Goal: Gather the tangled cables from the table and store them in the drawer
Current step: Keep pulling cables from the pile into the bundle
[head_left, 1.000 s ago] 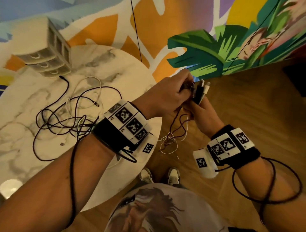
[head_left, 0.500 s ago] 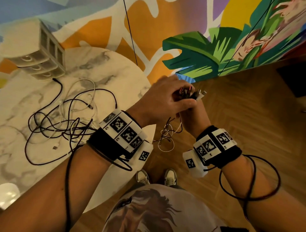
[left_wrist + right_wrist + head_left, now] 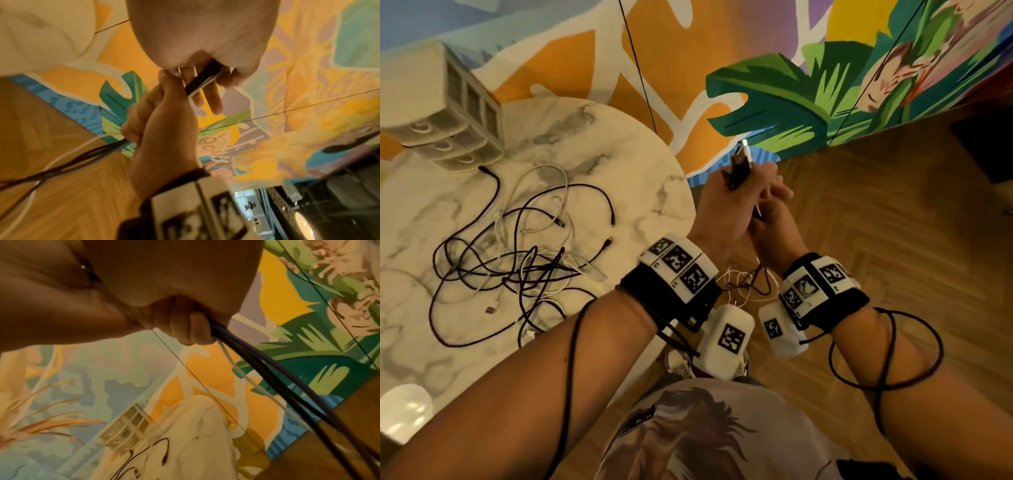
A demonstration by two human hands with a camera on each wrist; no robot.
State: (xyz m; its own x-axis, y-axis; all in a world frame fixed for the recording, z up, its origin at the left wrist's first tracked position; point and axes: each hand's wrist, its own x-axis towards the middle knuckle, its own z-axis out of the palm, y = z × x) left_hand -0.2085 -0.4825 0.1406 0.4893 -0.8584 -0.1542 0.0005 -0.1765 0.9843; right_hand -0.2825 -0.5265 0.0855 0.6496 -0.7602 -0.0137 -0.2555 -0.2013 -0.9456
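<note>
A bundle of black and white cables [image 3: 740,163] is held upright off the table's right edge, its plug ends sticking up. My left hand [image 3: 724,202] grips the bundle near the top. My right hand [image 3: 772,210] is curled round the same cables just beside and below it. In the left wrist view the bundle [image 3: 202,78] runs from my left hand [image 3: 205,40] into my right fist [image 3: 162,116]. Its loose loops [image 3: 744,284] hang between my wrists. A larger tangle of cables [image 3: 517,260] lies on the marble table [image 3: 626,150]. The white drawer unit [image 3: 448,113] stands at the table's far left.
The drawer unit's three drawers look closed. Wooden floor [image 3: 893,222] lies to the right, and a painted wall [image 3: 791,85] runs behind. A dark box [image 3: 986,147] sits on the floor at far right. My shoes [image 3: 681,365] stand close to the table edge.
Both hands have come together more closely and raised the bundle. Its plug ends now point up above my left hand. The hanging loops have been drawn up to the wrists.
</note>
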